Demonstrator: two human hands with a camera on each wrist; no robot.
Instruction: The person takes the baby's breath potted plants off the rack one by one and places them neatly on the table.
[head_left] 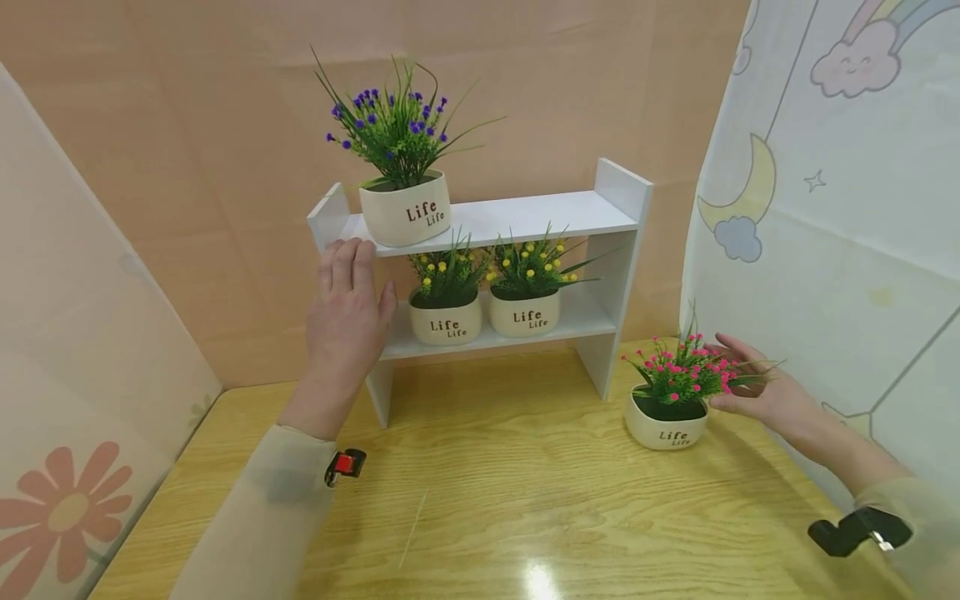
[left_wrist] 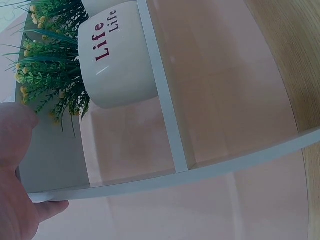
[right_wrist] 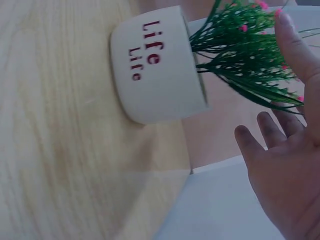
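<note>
My left hand (head_left: 347, 321) rests on the left end of a white two-tier shelf (head_left: 540, 218), its fingers at the top board's edge beside a cream pot (head_left: 405, 210) of purple flowers. In the left wrist view the hand (left_wrist: 17, 170) lies at the shelf's side panel (left_wrist: 125, 186). At the right, my right hand (head_left: 772, 400) is spread beside the pink-flowered plant (head_left: 678, 371), whose cream pot (head_left: 666, 423) stands upright on the table. The right wrist view shows that hand (right_wrist: 285, 165) with fingers apart around the leaves, off the pot (right_wrist: 157, 67); whether it touches the leaves I cannot tell.
Two cream pots of yellow flowers, one at left (head_left: 446, 323) and one at right (head_left: 525, 315), stand side by side on the lower board. The wooden table (head_left: 510, 483) meets a peach backdrop (head_left: 525, 83) behind and printed cloths at both sides.
</note>
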